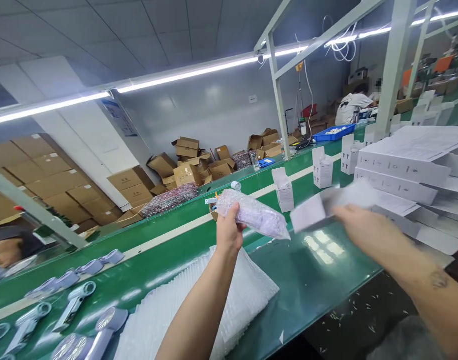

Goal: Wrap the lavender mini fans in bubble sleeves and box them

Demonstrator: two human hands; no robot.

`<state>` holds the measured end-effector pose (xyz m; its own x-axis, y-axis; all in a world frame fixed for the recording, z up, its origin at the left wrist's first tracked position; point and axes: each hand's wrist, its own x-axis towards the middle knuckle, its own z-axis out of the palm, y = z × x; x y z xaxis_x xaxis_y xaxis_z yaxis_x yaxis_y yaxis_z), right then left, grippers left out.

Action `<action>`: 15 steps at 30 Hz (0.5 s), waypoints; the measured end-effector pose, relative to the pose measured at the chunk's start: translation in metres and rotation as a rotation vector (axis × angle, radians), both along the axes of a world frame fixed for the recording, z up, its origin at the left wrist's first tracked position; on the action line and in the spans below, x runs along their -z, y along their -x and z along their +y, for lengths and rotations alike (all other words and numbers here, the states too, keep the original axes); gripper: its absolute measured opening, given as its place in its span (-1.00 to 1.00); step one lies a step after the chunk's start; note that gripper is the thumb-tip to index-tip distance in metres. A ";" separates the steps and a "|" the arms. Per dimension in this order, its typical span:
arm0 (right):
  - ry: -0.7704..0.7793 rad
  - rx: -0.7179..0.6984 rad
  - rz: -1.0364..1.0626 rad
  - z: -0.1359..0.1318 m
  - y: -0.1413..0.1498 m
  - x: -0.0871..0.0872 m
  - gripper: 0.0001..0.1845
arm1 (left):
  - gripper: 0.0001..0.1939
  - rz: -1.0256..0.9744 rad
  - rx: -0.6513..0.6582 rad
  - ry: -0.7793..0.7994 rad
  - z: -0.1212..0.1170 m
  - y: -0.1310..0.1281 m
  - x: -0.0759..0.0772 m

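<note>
My left hand [230, 231] is closed around a clear bubble-wrap bag [261, 215] with something lavender inside, raised over the bench. The bag lies tilted, its far end pointing right toward an open white carton [307, 212]. That carton is in my right hand [351, 217], which grips its side; box and fingers are smeared by motion. A small gap separates bag and carton. Beneath my left forearm lies a fanned stack of bubble-wrap bags [251, 285]. Lavender handheld devices with round grilles [111, 320] and a pale blue one [77, 302] rest at the lower left.
Flat white cartons [405, 170] are piled at the right. Upright open white boxes [284, 192] stand along the green line [184, 245]. A blue tray [334, 133] sits farther back. Brown cardboard boxes [187, 172] fill the wall side. Another person's arm [9, 250] shows far left.
</note>
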<state>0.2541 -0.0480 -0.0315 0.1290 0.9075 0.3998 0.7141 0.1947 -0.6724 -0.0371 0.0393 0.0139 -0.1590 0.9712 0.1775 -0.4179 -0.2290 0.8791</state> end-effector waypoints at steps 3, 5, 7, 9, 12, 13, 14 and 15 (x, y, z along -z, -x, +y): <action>0.006 -0.299 -0.298 0.014 0.040 -0.001 -0.90 | -0.51 -0.056 0.017 -0.013 -0.001 -0.008 -0.002; -0.042 -0.457 -0.265 0.025 0.056 0.008 -0.88 | -0.51 0.024 0.025 -0.054 -0.004 -0.014 0.005; -0.121 -0.493 -0.195 0.032 0.066 0.021 -0.73 | -0.52 0.233 -0.020 -0.123 -0.007 -0.017 0.015; -0.199 -0.444 -0.163 0.037 0.074 0.036 -0.71 | -0.57 0.535 -0.123 -0.246 -0.011 -0.019 0.024; -0.301 -0.343 -0.149 0.040 0.084 0.052 -0.67 | -0.62 1.060 -0.253 -0.494 -0.018 -0.029 0.029; -0.320 -0.332 -0.140 0.041 0.087 0.055 -0.63 | -0.61 1.229 -0.257 -0.560 -0.020 -0.035 0.029; -0.330 -0.333 -0.127 0.042 0.089 0.058 -0.59 | -0.60 1.378 -0.240 -0.605 -0.021 -0.041 0.027; -0.330 -0.341 -0.114 0.042 0.091 0.059 -0.56 | -0.59 1.491 -0.216 -0.631 -0.022 -0.047 0.024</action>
<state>0.1634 -0.0058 -0.0908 -0.2151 0.7125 0.6679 0.6380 0.6203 -0.4563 0.0094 0.0175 -0.0098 0.3913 0.6731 0.6275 0.7531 -0.6262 0.2020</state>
